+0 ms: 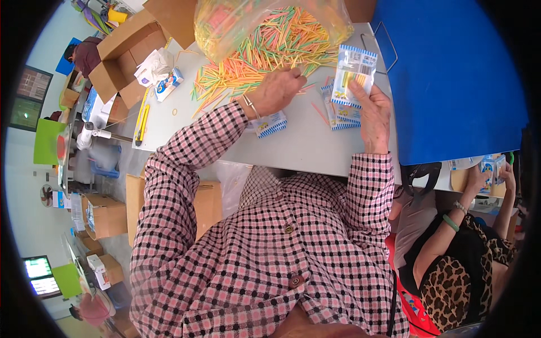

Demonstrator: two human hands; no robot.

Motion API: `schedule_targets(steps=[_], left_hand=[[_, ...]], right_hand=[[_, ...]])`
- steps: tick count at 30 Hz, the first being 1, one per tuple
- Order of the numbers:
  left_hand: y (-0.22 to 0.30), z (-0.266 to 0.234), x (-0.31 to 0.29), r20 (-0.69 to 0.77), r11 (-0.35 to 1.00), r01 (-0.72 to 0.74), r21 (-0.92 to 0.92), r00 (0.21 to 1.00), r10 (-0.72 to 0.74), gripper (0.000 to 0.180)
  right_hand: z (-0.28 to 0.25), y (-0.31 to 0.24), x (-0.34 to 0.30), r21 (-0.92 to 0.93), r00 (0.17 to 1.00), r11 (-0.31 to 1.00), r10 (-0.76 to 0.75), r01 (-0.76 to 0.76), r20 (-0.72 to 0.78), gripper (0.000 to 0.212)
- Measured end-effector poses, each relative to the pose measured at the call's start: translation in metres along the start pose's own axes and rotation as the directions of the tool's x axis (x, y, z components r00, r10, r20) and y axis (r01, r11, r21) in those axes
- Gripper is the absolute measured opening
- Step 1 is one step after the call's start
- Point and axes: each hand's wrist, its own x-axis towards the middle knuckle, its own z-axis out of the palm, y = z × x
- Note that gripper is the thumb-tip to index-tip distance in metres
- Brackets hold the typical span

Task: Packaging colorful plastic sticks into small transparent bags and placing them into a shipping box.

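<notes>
A small flat packet (357, 65), clear with blue-and-white striped ends, is upright in my right hand (374, 112), thumb pressed on its front. Some coloured sticks show through it. My left hand (280, 90) has its fingers curled together at the near edge of a heap of thin pastel sticks (287, 42) in yellow, orange, pink and green. What those fingers hold, if anything, is hidden. Several similar packets (342, 117) lie overlapping on the table behind and below the held one. Another packet (271, 125) lies under my left wrist.
A clear plastic bag (217, 34) spreads over the heap's far left. On the white table (270, 149) lie a yellow cutter (143, 125), a tissue pack (168, 84) and a rubber band (174, 112). A blue panel (451, 84) stands right; beyond it a co-worker's hands (479, 179) handle packets.
</notes>
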Motion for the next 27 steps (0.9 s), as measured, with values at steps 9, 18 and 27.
schedule_targets(steps=[9,18,27], left_hand=[[-0.022,0.01,0.003,-0.035,0.98,-0.182,0.082,0.982,0.186,0.016],[-0.001,-0.071,0.027,-0.176,0.445,-0.013,-0.896,0.929,-0.326,0.025],[0.012,-0.066,0.026,-0.118,0.324,-0.009,-0.946,0.94,-0.32,0.021]], right_hand=[[0.001,0.006,-0.003,-0.049,0.986,0.989,0.145,-0.141,0.087,0.025],[0.01,0.011,-0.009,-0.023,0.954,0.977,0.213,-0.213,0.209,0.025],[0.016,0.001,-0.017,-0.046,0.907,0.958,0.282,-0.282,0.312,0.026]])
